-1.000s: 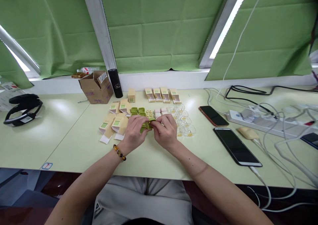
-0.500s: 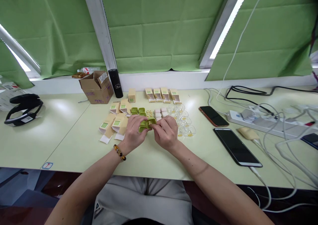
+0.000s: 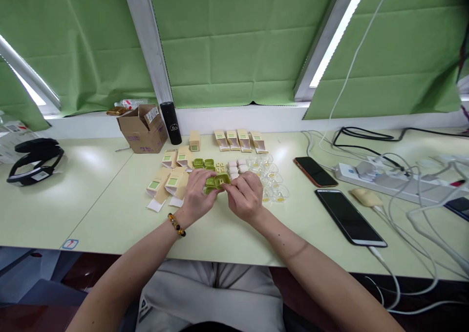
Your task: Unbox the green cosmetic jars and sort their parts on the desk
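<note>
A small green square cup (image 3: 222, 178) is tilted with its open side towards me. My left hand (image 3: 198, 195) grips it from the left, closed on its side. At its lower right edge, my right hand (image 3: 245, 195) is closed in a pinch, fingertips on the rim. A small pale-yellow piece shows inside the cup, partly hidden. Behind the hands stand several green cups (image 3: 209, 162), small pale-yellow pieces (image 3: 219, 167) and pinkish-white blocks (image 3: 242, 162). Clear plastic covers (image 3: 280, 193) stand to the right of my right hand.
Opened cream cartons (image 3: 176, 180) lie left of my hands, with more cartons (image 3: 238, 140) along the back. A cardboard box (image 3: 144, 135) and black bottle (image 3: 171, 123) stand back left. Phones (image 3: 350, 216), a power strip (image 3: 381, 181) and cables lie right; a black headset (image 3: 34, 162) far left.
The green cup has tipped slightly more towards me, so more of its inside shows. My hands have hardly moved.
</note>
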### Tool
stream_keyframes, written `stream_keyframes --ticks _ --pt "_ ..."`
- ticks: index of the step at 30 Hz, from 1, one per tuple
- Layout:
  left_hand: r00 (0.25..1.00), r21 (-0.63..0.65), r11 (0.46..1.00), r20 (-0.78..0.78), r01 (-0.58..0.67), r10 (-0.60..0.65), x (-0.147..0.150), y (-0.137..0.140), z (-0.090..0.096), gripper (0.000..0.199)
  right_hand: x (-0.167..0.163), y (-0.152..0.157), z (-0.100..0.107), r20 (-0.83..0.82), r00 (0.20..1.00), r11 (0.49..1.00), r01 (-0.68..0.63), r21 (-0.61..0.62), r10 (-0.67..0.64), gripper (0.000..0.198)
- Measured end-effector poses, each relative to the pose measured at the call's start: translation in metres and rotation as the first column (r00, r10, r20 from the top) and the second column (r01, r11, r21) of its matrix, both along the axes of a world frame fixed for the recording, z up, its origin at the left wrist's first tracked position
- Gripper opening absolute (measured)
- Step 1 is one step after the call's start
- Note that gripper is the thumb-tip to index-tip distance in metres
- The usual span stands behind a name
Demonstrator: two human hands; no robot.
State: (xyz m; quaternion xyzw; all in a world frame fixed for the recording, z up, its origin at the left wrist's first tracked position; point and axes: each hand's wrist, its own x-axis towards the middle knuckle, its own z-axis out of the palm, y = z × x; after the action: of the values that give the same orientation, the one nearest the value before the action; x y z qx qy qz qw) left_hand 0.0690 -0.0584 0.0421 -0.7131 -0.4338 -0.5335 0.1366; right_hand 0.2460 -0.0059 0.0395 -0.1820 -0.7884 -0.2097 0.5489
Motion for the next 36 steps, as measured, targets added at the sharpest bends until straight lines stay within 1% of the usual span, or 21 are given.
stream_keyframes --ticks 2,6,10,13,16,18,19,20,22,24,26,28,29,30,32,34,36 --pt "1.0 -0.01 1.0 0.004 -0.013 0.013 -0.001 0.001 -0.001 0.03 0.0 0.0 -0.001 -0.005 1.0 1.0 -0.022 -0.002 0.022 0.021" --pt "0.998 -0.023 0.999 0.043 -0.039 0.04 -0.005 0.005 -0.003 0.033 0.0 -0.002 -0.004 -0.008 1.0 1.0 -0.001 0.015 0.001 0.022" --pt "0.994 -0.042 0.998 0.097 -0.048 0.051 -0.009 0.006 0.0 0.036 0.001 -0.001 -0.002 -0.073 0.997 0.999 -0.008 0.05 0.012 0.018" --pt "0.98 -0.097 0.995 0.191 -0.031 0.049 -0.01 0.006 0.001 0.037 0.004 0.003 0.003 -0.167 0.986 0.999 -0.009 0.042 0.016 0.016" --pt "0.935 -0.206 0.978 0.349 0.02 0.054 -0.011 0.008 0.0 0.039 0.007 0.008 0.008 -0.233 0.972 1.0 0.022 -0.005 -0.022 0.016" --pt "0.875 -0.276 0.955 0.483 0.111 0.038 -0.012 0.011 0.0 0.043 0.009 0.011 0.009 -0.24 0.97 0.998 0.039 -0.047 -0.049 0.016" --pt "0.828 -0.299 0.938 0.561 0.176 0.024 -0.013 0.013 -0.001 0.044 0.009 0.012 0.009 -0.24 0.97 0.998 0.033 -0.062 -0.047 0.015" --pt "0.766 -0.312 0.918 0.643 0.246 0.012 -0.013 0.014 -0.001 0.044 0.009 0.012 0.009 -0.243 0.969 0.997 0.018 -0.072 -0.035 0.014" --pt "0.609 -0.308 0.867 0.793 0.392 0.006 -0.014 0.018 0.0 0.044 0.009 0.014 0.007 -0.25 0.968 0.996 -0.022 -0.087 0.0 0.012" --pt "0.442 -0.272 0.795 0.897 0.542 0.007 -0.014 0.02 0.001 0.046 0.009 0.014 0.005 -0.247 0.969 0.992 -0.039 -0.122 0.008 0.012" --pt "0.296 -0.207 0.722 0.955 0.66 0.003 -0.015 0.021 0.002 0.047 0.008 0.015 0.004 -0.238 0.971 0.984 -0.039 -0.175 -0.004 0.012" --pt "0.179 -0.139 0.677 0.984 0.723 0.01 -0.015 0.022 0.003 0.047 0.008 0.016 0.004 -0.23 0.973 0.971 -0.037 -0.237 -0.019 0.013" --pt "0.133 -0.111 0.67 0.991 0.734 0.019 -0.015 0.022 0.003 0.046 0.008 0.016 0.004 -0.227 0.973 0.963 -0.037 -0.269 -0.026 0.013" --pt "0.097 -0.092 0.668 0.995 0.739 0.029 -0.016 0.022 0.003 0.045 0.008 0.017 0.003 -0.226 0.974 0.953 -0.036 -0.3 -0.034 0.013" --pt "0.06 -0.074 0.66 0.997 0.748 0.043 -0.017 0.021 0.003 0.044 0.007 0.019 0.002 -0.219 0.974 0.934 -0.031 -0.357 -0.052 0.013" --pt "0.059 -0.072 0.653 0.997 0.754 0.042 -0.018 0.021 0.003 0.044 0.007 0.022 0.0 -0.202 0.976 0.917 -0.012 -0.399 -0.075 0.013" --pt "0.089 -0.085 0.655 0.996 0.751 0.026 -0.019 0.02 0.004 0.044 0.007 0.026 -0.004 -0.16 0.982 0.899 0.018 -0.438 -0.098 0.012"
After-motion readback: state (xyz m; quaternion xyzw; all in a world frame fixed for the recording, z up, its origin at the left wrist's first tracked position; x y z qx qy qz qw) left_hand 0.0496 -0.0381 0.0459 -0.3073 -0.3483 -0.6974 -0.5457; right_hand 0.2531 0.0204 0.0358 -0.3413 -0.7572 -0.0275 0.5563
